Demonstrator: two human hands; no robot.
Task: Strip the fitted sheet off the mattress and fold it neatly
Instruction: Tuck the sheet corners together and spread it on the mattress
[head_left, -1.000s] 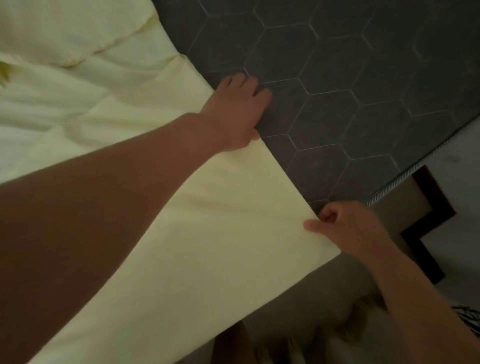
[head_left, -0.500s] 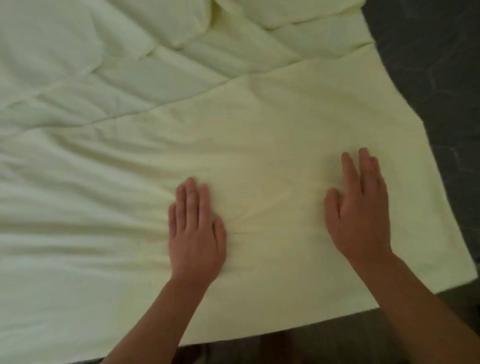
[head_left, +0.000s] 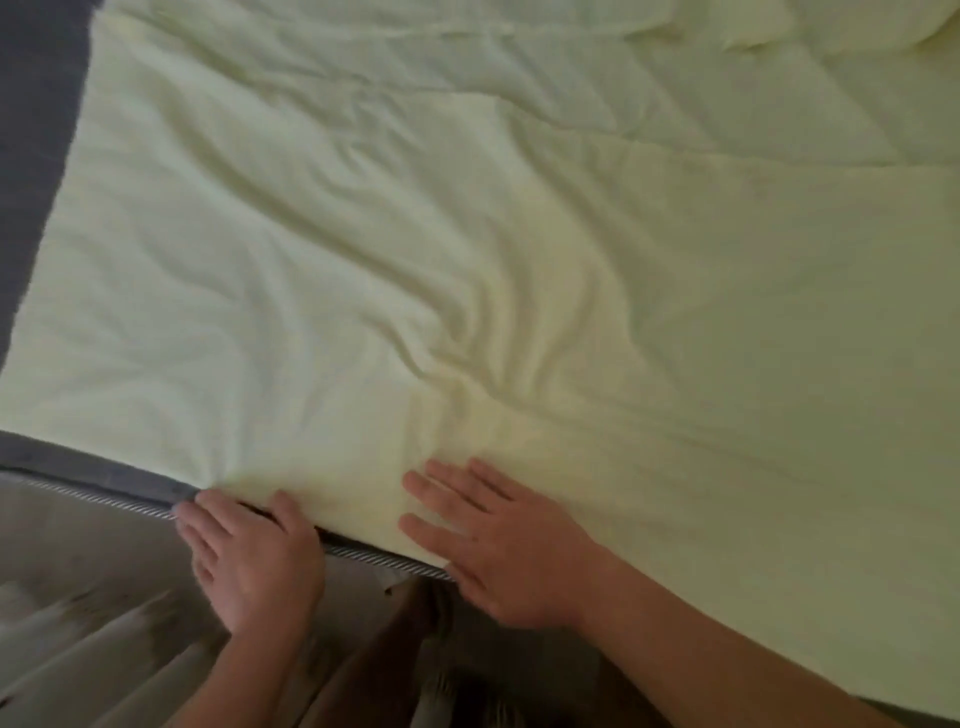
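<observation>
Op: Both hands have come back toward me since half a second ago. My left hand (head_left: 249, 566) has left the open cloth and now lies on the near edge. My right hand (head_left: 498, 545) has slid nearer and angled left.

Desk: How are they set?

Op: On the left, the fingers are straight and draped over the striped cord piping (head_left: 379, 556), with the thumb touching the hem. I see nothing pinched. The right is flat, fingers spread, pressing down just to the right of it. The two hands are near each other but apart.

Desk: And the sheet?

Op: The pale yellow fitted sheet (head_left: 467, 234) lies loose and spread on top of the grey mattress (head_left: 36, 156). The mattress shows bare along the left side and in a near-left strip. A fan of creases (head_left: 483, 353) runs away from my right fingertips.

Desk: How will it handle?

Op: I judge it light, limp and a bit slippery on that cover. It bunches under a push and holds no shape. I'd take it at the near hem, pinching two spots well apart, rather than mid-panel.

Desk: Anything else different?

Op: My view has swung left. The dark strip that was at the right is out of sight, and bare mattress has come in at the left.
</observation>
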